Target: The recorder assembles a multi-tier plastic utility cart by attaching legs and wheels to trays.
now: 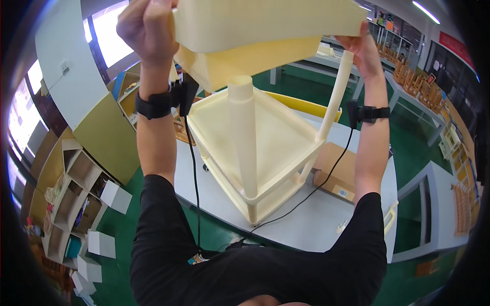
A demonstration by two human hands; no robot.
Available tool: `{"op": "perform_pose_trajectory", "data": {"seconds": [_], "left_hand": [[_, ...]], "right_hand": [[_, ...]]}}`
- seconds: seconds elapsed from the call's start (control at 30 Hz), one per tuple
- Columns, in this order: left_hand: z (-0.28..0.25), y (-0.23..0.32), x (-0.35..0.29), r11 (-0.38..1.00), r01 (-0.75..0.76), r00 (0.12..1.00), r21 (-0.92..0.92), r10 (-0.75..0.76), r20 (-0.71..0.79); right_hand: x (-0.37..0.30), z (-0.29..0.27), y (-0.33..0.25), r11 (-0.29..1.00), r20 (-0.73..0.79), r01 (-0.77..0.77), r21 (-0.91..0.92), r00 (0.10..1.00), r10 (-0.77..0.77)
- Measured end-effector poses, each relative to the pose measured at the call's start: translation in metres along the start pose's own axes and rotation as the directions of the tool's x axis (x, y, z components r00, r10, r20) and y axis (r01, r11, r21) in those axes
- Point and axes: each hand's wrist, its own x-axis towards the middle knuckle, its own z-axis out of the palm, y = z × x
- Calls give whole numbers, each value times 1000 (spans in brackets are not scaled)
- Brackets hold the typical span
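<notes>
Raised in front of me is a cream plastic shelf tray, held by both hands. My left hand is closed round its left end, and my right hand grips its right end from below. Under it stands a cream plastic cart frame with stacked trays, on the table. A thick near post and a right post rise from its corners. Their tops show below the raised tray; whether any other post touches it is hidden. Each wrist wears a black strap with a device and cable.
The cart rests on a light grey table. A cardboard box lies right of it, with a small cream part at the right edge. Wooden shelving stands left; another table is right. A black cable crosses the tabletop.
</notes>
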Motion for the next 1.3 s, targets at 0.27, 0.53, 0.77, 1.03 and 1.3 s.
{"op": "perform_pose_trajectory", "data": {"seconds": [0.27, 0.53, 0.77, 1.03, 1.3], "left_hand": [[-9, -38, 2, 992, -12, 999, 129, 7, 45], [-4, 42, 69, 970, 240, 534, -35, -102, 839], [-2, 91, 123, 907, 225, 614, -356, 151, 775], [21, 159, 190, 799, 19, 997, -600, 33, 75], [-81, 182, 3, 461, 648, 683, -606, -703, 197]], "right_hand": [[-22, 0, -93, 908, 286, -157, 388, 957, 43], [-98, 18, -98, 827, 196, -80, 557, 980, -37], [-274, 29, -100, 893, -33, -38, 448, 998, 59], [-408, 127, -62, 821, -448, 101, 562, 871, 200], [-487, 188, -60, 799, -698, 256, 544, 667, 262]]}}
